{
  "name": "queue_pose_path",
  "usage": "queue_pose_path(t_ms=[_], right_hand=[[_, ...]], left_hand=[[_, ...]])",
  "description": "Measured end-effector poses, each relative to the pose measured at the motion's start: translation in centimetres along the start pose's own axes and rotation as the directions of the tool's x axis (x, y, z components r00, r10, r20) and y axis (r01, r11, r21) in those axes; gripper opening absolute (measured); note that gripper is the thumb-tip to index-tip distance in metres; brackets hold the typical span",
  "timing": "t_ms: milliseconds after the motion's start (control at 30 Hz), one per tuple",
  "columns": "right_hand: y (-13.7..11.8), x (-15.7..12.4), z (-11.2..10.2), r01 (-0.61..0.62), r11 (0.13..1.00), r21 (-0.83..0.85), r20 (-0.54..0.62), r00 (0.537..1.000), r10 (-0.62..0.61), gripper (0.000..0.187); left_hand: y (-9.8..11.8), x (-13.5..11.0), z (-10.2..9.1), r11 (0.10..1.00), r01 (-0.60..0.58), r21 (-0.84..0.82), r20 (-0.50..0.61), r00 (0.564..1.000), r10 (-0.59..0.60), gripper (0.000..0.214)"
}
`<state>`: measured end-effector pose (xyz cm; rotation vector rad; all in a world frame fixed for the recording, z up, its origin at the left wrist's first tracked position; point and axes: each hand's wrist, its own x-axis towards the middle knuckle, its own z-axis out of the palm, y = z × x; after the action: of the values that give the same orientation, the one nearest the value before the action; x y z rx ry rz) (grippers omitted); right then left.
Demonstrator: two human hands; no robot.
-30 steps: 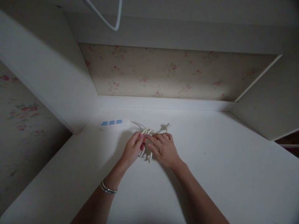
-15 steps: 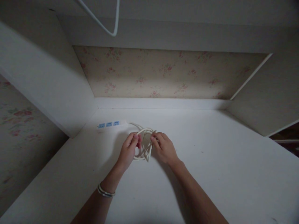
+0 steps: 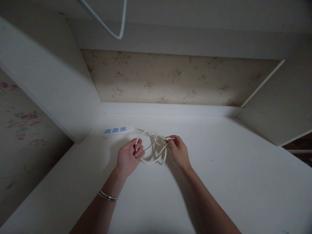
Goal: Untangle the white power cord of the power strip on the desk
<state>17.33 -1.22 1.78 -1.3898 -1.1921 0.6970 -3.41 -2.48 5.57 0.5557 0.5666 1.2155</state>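
Observation:
A white power strip with three blue socket panels lies at the left on the white surface. From its right end runs a cream power cord, gathered in loose, tangled loops between my hands. My left hand, palm turned up and fingers curled, holds the left side of a loop. On the other side, my right hand pinches strands of the cord between thumb and fingers. Its fingertips are partly hidden by the cord and the hand itself.
A white side panel rises at the left and a grey one at the right. Behind stands a floral-papered back wall above a white ledge. A pale bent wire or cable hangs at the top.
My hands have moved apart, the left one leftward and turned palm up, the right one rightward. The cord's loops between them have spread wider.

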Motion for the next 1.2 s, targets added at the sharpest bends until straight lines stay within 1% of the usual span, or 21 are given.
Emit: queue_pose_path(t_ms=[67, 133, 200, 267, 367, 467, 533, 600, 667, 733, 800, 867, 967, 1033, 1100, 1200], right_hand=[[0.2, 0.2, 0.1, -0.012, 0.999, 0.052, 0.016, 1.000, 0.011, 0.034], [0.2, 0.2, 0.1, 0.002, 0.998, 0.061, 0.028, 1.000, -0.004, 0.034], [0.0, 0.0, 0.1, 0.036, 0.998, 0.055, 0.044, 0.998, -0.039, 0.032], [-0.3, -0.3, 0.1, 0.070, 0.996, 0.057, 0.083, 0.994, -0.074, 0.029], [-1.0, -0.8, 0.1, 0.100, 0.991, 0.092, 0.157, 0.981, -0.113, 0.025], [-1.6, -1.2, 0.1, 0.099, 0.984, 0.145, 0.239, 0.962, -0.132, 0.023], [-1.8, -1.4, 0.2, 0.094, 0.982, 0.166, 0.282, 0.949, -0.139, 0.023], [-1.9, -1.5, 0.4, 0.088, 0.981, 0.174, 0.314, 0.939, -0.140, 0.024], [-1.7, -1.6, 0.6, 0.077, 0.980, 0.186, 0.332, 0.933, -0.137, 0.026], [-1.5, -1.6, 0.8, 0.060, 0.976, 0.207, 0.318, 0.940, -0.126, 0.027], [-1.4, -1.6, 0.9, 0.045, 0.975, 0.218, 0.269, 0.957, -0.104, 0.026], [-1.3, -1.5, 0.9, 0.045, 0.980, 0.195, 0.207, 0.974, -0.086, 0.025], [-1.2, -1.3, 0.6, 0.091, 0.993, 0.081, 0.099, 0.990, -0.098, 0.023], [-1.2, -1.2, 0.3, 0.116, 0.993, -0.002, 0.040, 0.993, -0.115, 0.021], [-1.2, -1.2, 0.1, 0.152, 0.987, -0.048, 0.026, 0.988, -0.150, 0.020], [-1.4, -1.4, -0.1, 0.268, 0.961, -0.073, 0.064, 0.963, -0.263, 0.019]], left_hand=[[0.3, -0.2, -0.1, 0.997, 0.076, -0.009, 0.062, 0.995, -0.075, 0.021], [0.4, -0.3, -0.2, 0.992, 0.126, 0.015, 0.093, 0.988, -0.127, 0.035], [0.5, -0.2, -0.4, 0.980, 0.190, 0.058, 0.092, 0.977, -0.195, 0.050], [0.6, 0.0, -0.6, 0.963, 0.252, 0.092, 0.067, 0.964, -0.258, 0.058], [0.8, 0.3, -1.0, 0.938, 0.332, 0.097, 0.036, 0.941, -0.336, 0.057], [0.7, 0.5, -1.2, 0.902, 0.423, 0.084, 0.015, 0.905, -0.426, 0.055], [0.5, 0.6, -1.3, 0.881, 0.465, 0.085, -0.008, 0.885, -0.466, 0.051], [0.1, 0.5, -1.2, 0.882, 0.463, 0.087, -0.024, 0.886, -0.463, 0.041], [-0.1, 0.4, -1.1, 0.888, 0.449, 0.101, -0.021, 0.893, -0.449, 0.026], [-0.2, 0.2, -1.0, 0.892, 0.434, 0.129, 0.002, 0.899, -0.438, 0.014], [-0.2, 0.1, -0.9, 0.907, 0.395, 0.148, 0.044, 0.913, -0.405, 0.013], [-0.1, 0.1, -0.8, 0.923, 0.350, 0.157, 0.105, 0.924, -0.368, 0.015], [-0.1, 0.1, -0.9, 0.920, 0.344, 0.186, 0.183, 0.908, -0.376, 0.019], [-0.2, 0.1, -1.1, 0.915, 0.351, 0.198, 0.196, 0.900, -0.388, 0.021], [-0.4, 0.2, -1.1, 0.921, 0.341, 0.190, 0.186, 0.908, -0.375, 0.020], [-0.6, 0.4, -1.1, 0.936, 0.312, 0.165, 0.168, 0.926, -0.338, 0.017]])
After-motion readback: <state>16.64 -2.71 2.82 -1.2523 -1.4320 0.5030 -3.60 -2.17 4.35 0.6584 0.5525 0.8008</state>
